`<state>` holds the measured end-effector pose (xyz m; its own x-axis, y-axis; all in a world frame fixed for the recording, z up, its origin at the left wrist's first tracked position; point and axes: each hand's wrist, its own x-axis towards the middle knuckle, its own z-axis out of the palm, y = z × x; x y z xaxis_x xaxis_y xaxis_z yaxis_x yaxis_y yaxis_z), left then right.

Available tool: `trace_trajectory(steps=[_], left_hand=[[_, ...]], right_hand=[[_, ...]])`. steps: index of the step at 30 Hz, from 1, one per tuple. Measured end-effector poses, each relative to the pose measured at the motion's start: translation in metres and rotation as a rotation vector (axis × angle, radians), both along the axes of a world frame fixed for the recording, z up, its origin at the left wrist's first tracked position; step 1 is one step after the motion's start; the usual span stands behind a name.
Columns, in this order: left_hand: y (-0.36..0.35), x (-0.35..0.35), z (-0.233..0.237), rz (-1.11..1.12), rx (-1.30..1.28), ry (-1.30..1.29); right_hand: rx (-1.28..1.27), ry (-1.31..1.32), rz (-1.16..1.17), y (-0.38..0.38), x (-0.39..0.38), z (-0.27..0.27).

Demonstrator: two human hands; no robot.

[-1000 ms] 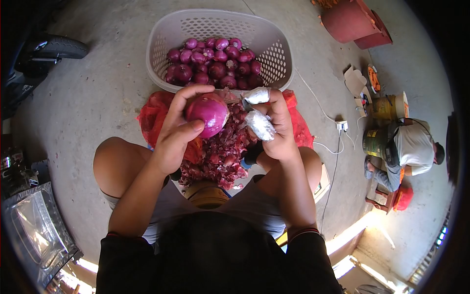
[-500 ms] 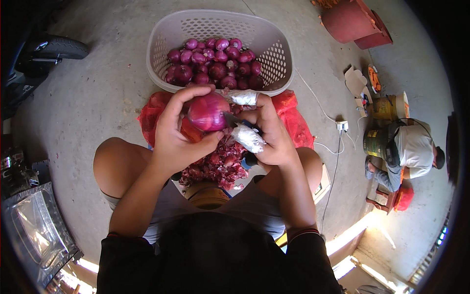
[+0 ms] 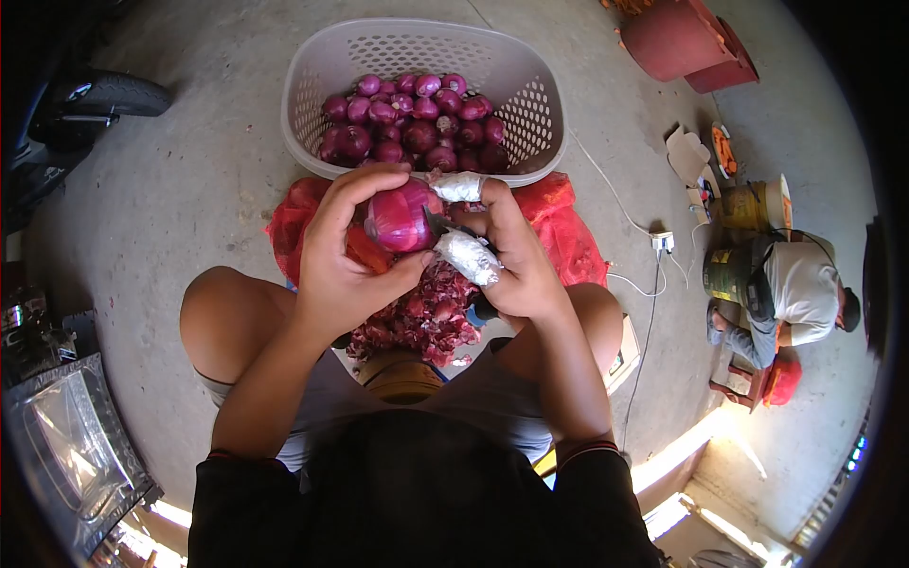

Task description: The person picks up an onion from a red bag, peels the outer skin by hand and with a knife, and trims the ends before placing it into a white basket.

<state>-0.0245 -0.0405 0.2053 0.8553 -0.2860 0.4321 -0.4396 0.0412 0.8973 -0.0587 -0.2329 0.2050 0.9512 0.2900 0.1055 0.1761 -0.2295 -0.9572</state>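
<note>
A red onion (image 3: 398,218) is held by my left hand (image 3: 336,251), with the fingers curved over its top and the thumb below. My right hand (image 3: 516,256) is closed round a small knife (image 3: 441,225). The dark blade meets the onion's right side; most of the handle is hidden in the hand. Silvery-white wrapping (image 3: 469,257) covers the right thumb and a finger. Below both hands lies a heap of onion skins (image 3: 426,317), above a yellowish container (image 3: 398,371) between my knees.
A grey perforated basket (image 3: 303,142) holding several peeled red onions stands just ahead. Red mesh sacking (image 3: 563,232) lies behind the skins. On the right a person (image 3: 800,284) sits bent beside buckets (image 3: 748,206), near a power strip (image 3: 662,242) and cords. A tyre (image 3: 123,93) stands left.
My right hand has shifted slightly left, bringing the knife and wrapped fingers closer against the onion. The onion has turned a little in my left hand.
</note>
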Motion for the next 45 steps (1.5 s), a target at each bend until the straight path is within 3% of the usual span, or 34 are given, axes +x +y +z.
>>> trace_trajectory(steps=[3,9,12,18,24,27,34,45], left_hand=[[0.000,0.000,-0.001,0.006,0.002,-0.015],[0.000,-0.002,-0.003,0.047,0.012,0.016],[-0.001,-0.003,-0.001,0.047,0.002,0.075],[0.004,-0.002,0.000,-0.020,0.074,0.030],[0.004,0.000,-0.001,-0.045,0.043,-0.012],[0.004,0.000,-0.001,-0.062,0.001,0.010],[-0.001,-0.002,0.000,-0.126,-0.218,0.051],[0.006,0.002,0.000,-0.323,-0.462,0.258]], right_hand=[[0.075,0.009,0.006,0.002,0.001,0.001],[0.018,-0.287,-0.061,0.009,0.002,-0.005],[0.043,-0.288,-0.091,0.011,0.002,-0.004],[0.406,-0.109,-0.100,0.020,0.002,0.002],[0.704,0.260,-0.012,0.010,0.000,0.006],[0.769,0.219,-0.032,0.007,0.004,0.003],[0.578,0.163,-0.130,0.005,0.007,0.010],[0.489,0.116,-0.223,-0.004,0.011,0.012]])
